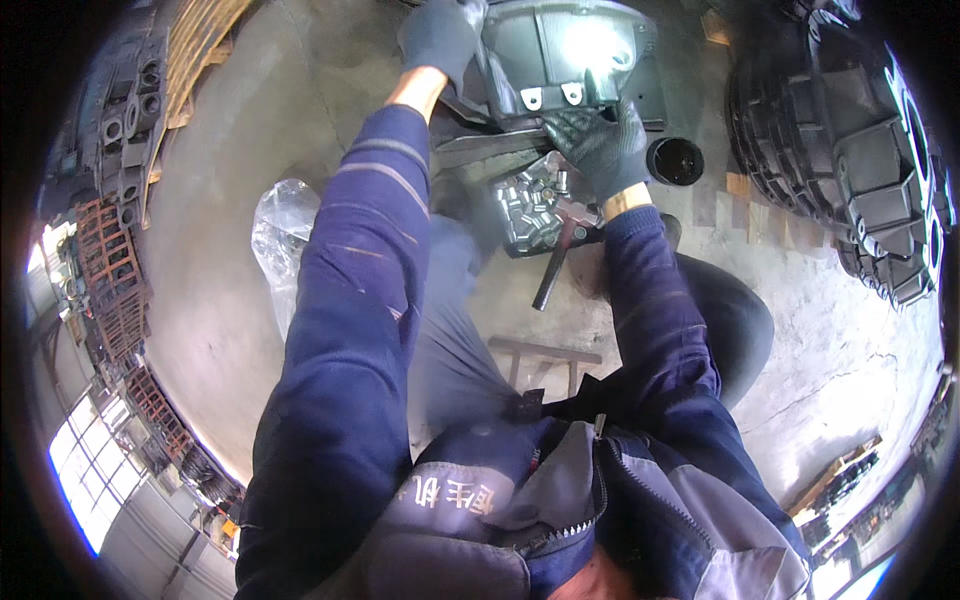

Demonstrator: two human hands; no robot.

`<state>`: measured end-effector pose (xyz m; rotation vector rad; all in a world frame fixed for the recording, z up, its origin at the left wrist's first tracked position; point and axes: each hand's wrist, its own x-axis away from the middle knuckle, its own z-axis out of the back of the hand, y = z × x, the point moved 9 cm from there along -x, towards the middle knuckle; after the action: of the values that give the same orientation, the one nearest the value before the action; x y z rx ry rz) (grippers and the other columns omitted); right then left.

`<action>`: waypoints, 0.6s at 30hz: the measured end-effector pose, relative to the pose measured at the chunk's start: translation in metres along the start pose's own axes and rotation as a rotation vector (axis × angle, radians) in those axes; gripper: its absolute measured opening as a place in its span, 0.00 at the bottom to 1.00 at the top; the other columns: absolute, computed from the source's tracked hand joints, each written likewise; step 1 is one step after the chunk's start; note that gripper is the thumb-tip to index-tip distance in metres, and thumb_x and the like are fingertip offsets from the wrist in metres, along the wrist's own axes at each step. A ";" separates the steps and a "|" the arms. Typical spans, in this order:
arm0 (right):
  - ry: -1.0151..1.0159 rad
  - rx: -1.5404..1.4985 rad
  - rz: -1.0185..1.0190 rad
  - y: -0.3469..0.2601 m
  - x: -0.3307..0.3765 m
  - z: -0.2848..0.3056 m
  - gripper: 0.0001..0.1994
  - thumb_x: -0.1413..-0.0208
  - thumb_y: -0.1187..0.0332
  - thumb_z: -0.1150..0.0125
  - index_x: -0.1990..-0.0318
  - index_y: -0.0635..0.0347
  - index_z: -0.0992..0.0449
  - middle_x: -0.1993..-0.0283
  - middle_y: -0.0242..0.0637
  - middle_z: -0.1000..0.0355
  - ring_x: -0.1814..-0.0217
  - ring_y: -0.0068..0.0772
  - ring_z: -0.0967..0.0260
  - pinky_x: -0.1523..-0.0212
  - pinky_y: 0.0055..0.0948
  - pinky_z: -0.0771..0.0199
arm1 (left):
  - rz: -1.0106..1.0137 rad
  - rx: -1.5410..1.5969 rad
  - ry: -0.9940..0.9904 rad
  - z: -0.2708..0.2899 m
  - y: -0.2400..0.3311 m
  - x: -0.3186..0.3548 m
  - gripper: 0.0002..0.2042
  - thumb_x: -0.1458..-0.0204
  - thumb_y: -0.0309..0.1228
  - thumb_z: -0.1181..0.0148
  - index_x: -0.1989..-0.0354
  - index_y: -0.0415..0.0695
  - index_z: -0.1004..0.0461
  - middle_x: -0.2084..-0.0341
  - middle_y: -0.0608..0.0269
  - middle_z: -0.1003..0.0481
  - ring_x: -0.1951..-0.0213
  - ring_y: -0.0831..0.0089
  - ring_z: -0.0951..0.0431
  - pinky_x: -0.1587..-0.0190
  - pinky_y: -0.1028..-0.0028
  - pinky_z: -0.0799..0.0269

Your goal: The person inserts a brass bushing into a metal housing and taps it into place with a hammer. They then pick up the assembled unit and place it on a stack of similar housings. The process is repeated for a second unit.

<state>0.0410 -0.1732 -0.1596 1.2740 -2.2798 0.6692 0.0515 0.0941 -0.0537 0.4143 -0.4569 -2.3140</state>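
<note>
A grey cast-metal housing [535, 60] with a curved flange and two holed tabs on its near edge lies in front of me, a bright glare on its right part. My left hand [440, 42], in a dark glove, is closed at its left upper edge; the fingertips are partly hidden. At the near edge, beside the tabs, my right hand [608, 150], also gloved, grips the housing with bent fingers. Just below it stands a tray of short silvery metal sleeves [530, 208]. A hammer [560, 255] rests against this tray, head on the sleeves and dark handle toward me.
Right of my right hand stands a round dark container [675, 161]. Large ribbed castings [840, 130] are stacked farther right on wooden blocks [765, 222]. A clear plastic bag [283, 235] lies left of my left arm. A low metal frame [545, 352] is between my legs.
</note>
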 end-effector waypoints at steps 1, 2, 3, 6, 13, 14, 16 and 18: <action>0.083 -0.036 -0.029 0.003 0.000 0.010 0.45 0.33 0.35 0.57 0.23 0.63 0.53 0.26 0.66 0.48 0.26 0.65 0.44 0.27 0.59 0.42 | 0.049 -0.046 -0.070 -0.002 -0.008 0.002 0.31 0.36 0.54 0.51 0.70 0.35 0.17 0.71 0.35 0.21 0.63 0.38 0.18 0.59 0.45 0.27; 0.001 0.030 -0.021 0.004 -0.001 0.007 0.45 0.34 0.35 0.56 0.24 0.64 0.53 0.27 0.67 0.47 0.26 0.66 0.43 0.27 0.59 0.41 | 0.022 -0.016 -0.064 0.003 -0.011 0.003 0.32 0.36 0.55 0.52 0.69 0.34 0.17 0.71 0.33 0.22 0.62 0.37 0.19 0.58 0.46 0.27; 0.013 0.093 0.004 0.001 -0.002 0.013 0.46 0.34 0.35 0.55 0.24 0.65 0.54 0.27 0.68 0.46 0.27 0.66 0.42 0.28 0.59 0.41 | -0.005 0.020 -0.064 0.005 -0.011 0.005 0.33 0.36 0.57 0.53 0.68 0.33 0.18 0.71 0.31 0.22 0.61 0.35 0.19 0.56 0.46 0.27; 0.036 0.248 0.018 0.000 -0.004 0.034 0.41 0.32 0.37 0.55 0.26 0.64 0.48 0.30 0.64 0.39 0.36 0.63 0.30 0.35 0.56 0.29 | -0.013 -0.009 -0.025 0.010 -0.013 0.017 0.32 0.34 0.53 0.54 0.68 0.33 0.18 0.69 0.33 0.21 0.61 0.37 0.19 0.58 0.45 0.28; 0.386 0.835 0.048 -0.019 0.010 0.131 0.20 0.32 0.50 0.45 0.53 0.57 0.20 0.54 0.41 0.19 0.54 0.36 0.22 0.52 0.44 0.24 | 0.098 0.012 -0.035 0.013 -0.023 0.027 0.33 0.33 0.55 0.57 0.67 0.32 0.18 0.69 0.33 0.21 0.61 0.38 0.18 0.60 0.46 0.27; 0.428 0.960 0.029 -0.027 0.018 0.148 0.18 0.33 0.52 0.43 0.58 0.57 0.17 0.59 0.36 0.18 0.58 0.30 0.21 0.56 0.42 0.24 | 0.115 0.012 -0.065 0.003 -0.029 0.024 0.33 0.33 0.55 0.57 0.67 0.32 0.18 0.68 0.33 0.21 0.61 0.38 0.18 0.60 0.47 0.27; 0.310 1.792 0.451 -0.051 0.036 0.135 0.16 0.37 0.55 0.42 0.58 0.56 0.15 0.58 0.41 0.17 0.58 0.41 0.19 0.55 0.43 0.22 | 0.181 0.058 -0.045 -0.016 -0.049 0.012 0.34 0.33 0.57 0.57 0.62 0.33 0.19 0.64 0.31 0.21 0.59 0.41 0.18 0.59 0.46 0.28; 0.478 2.214 0.400 -0.054 0.042 0.160 0.15 0.39 0.56 0.41 0.55 0.54 0.15 0.54 0.47 0.18 0.54 0.48 0.19 0.52 0.44 0.21 | 0.006 0.299 -0.014 -0.031 -0.057 -0.004 0.32 0.33 0.56 0.54 0.62 0.32 0.20 0.66 0.32 0.21 0.60 0.41 0.18 0.62 0.47 0.28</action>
<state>0.0450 -0.3221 -0.2496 0.7414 -0.5614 3.4128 0.0328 0.1291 -0.1051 0.5387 -0.8141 -2.2487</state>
